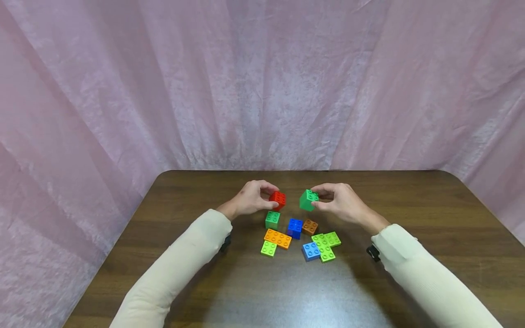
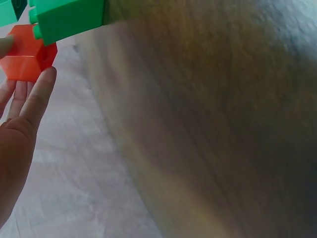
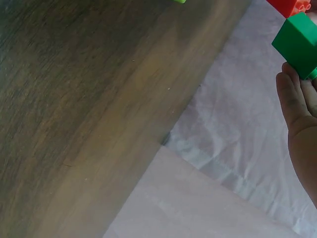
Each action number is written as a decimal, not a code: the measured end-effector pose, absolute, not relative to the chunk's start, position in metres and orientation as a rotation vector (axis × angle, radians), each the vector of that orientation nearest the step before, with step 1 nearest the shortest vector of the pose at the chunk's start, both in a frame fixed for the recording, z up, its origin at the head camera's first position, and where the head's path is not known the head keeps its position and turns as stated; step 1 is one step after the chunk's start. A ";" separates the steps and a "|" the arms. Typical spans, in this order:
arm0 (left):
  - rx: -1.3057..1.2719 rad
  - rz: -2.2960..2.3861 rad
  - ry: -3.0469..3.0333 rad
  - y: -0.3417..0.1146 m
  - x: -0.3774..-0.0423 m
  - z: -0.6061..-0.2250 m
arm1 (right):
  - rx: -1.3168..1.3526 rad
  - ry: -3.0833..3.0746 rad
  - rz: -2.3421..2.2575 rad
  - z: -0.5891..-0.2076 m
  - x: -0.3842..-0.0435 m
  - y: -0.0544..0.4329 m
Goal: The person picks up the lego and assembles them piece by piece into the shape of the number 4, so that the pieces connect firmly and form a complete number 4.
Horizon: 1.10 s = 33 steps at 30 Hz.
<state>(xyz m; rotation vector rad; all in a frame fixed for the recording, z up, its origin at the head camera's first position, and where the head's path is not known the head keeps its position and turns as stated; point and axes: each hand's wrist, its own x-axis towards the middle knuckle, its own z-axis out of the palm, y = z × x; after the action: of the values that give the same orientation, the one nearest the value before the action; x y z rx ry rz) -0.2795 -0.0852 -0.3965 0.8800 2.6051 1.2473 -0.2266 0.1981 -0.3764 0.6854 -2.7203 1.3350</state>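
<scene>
My left hand (image 1: 253,197) pinches a red toy brick (image 1: 277,199) between thumb and fingers, its studs facing up in the head view. To its right, my right hand (image 1: 341,200) holds a green brick (image 1: 308,200) by its right side, a short gap from the red one. A second green brick (image 1: 272,219) stands on the table just below the red brick. In the left wrist view the red brick (image 2: 28,52) sits between thumb and fingertips. The right wrist view catches the held green brick (image 3: 298,45) at the fingertips, with the red brick (image 3: 290,7) beyond it.
On the brown table (image 1: 197,282) lie a dark blue brick (image 1: 295,228), a brown brick (image 1: 310,227), an orange brick (image 1: 278,238) touching a small lime brick (image 1: 268,248), and a light blue brick (image 1: 311,251) against lime pieces (image 1: 324,247). A pink curtain (image 1: 262,91) hangs behind.
</scene>
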 end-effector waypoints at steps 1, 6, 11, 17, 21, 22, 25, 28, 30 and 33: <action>0.867 1.242 2.597 -0.084 -0.280 -0.398 | 0.683 -2.723 1.343 -0.377 -0.228 0.198; 0.808 1.217 2.570 -0.079 -0.282 -0.402 | 0.686 -2.731 1.348 -0.381 -0.233 0.199; 0.780 1.199 2.569 -0.074 -0.282 -0.406 | 0.695 -2.745 1.362 -0.384 -0.238 0.198; 0.739 1.134 2.578 -0.069 -0.283 -0.410 | 0.705 -2.761 1.375 -0.388 -0.243 0.198; 0.720 1.094 2.594 -0.066 -0.285 -0.410 | 0.717 -2.763 1.378 -0.390 -0.246 0.197; 0.721 1.090 2.594 -0.065 -0.285 -0.410 | 0.720 -2.764 1.378 -0.390 -0.246 0.196; 0.715 1.085 2.588 -0.062 -0.286 -0.410 | 0.736 -2.770 1.380 -0.391 -0.247 0.196; 0.700 1.087 2.573 -0.059 -0.286 -0.411 | 0.749 -2.770 1.381 -0.391 -0.249 0.195; 0.682 1.089 2.563 -0.057 -0.285 -0.411 | 0.753 -2.768 1.381 -0.391 -0.249 0.194; 0.664 1.095 2.552 -0.054 -0.285 -0.410 | 0.756 -2.768 1.391 -0.391 -0.250 0.193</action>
<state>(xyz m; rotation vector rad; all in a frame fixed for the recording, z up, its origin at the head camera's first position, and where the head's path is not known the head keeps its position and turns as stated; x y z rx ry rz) -0.2852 -0.0543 -0.4104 0.6642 2.5519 1.0949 -0.2501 0.1926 -0.3911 0.7559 -2.7676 1.3908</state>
